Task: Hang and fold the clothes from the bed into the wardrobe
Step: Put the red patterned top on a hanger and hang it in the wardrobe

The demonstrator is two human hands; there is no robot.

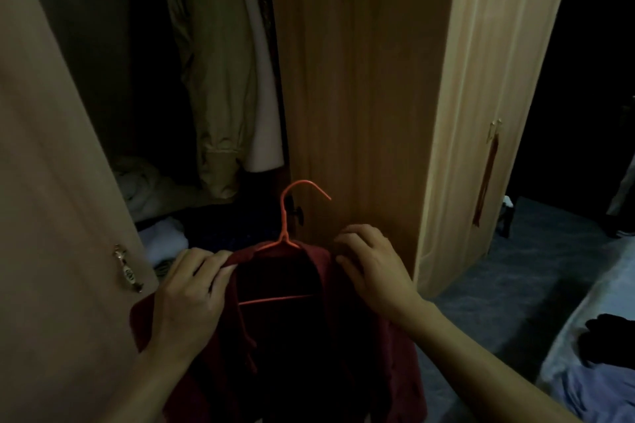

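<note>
Garment: dark red shirt (343, 336) draped on orange hanger (285, 237), held near, in front of the open wardrobe (360, 79).
Left hand (185, 299): grip pinched on the shirt's left shoulder.
Right hand (374, 271): fingers curled at the right shoulder; hold cannot be told.
Obstructions: beige jacket (213, 79) hanging inside; folded pile (161, 240) below; left door (51, 182) close beside.
Right: bed (567, 336) with dark clothing (608, 340).

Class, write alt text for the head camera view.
Two hands, left hand and right hand, hold a dark red shirt on an orange hanger before an open wardrobe with a beige jacket inside.
</note>
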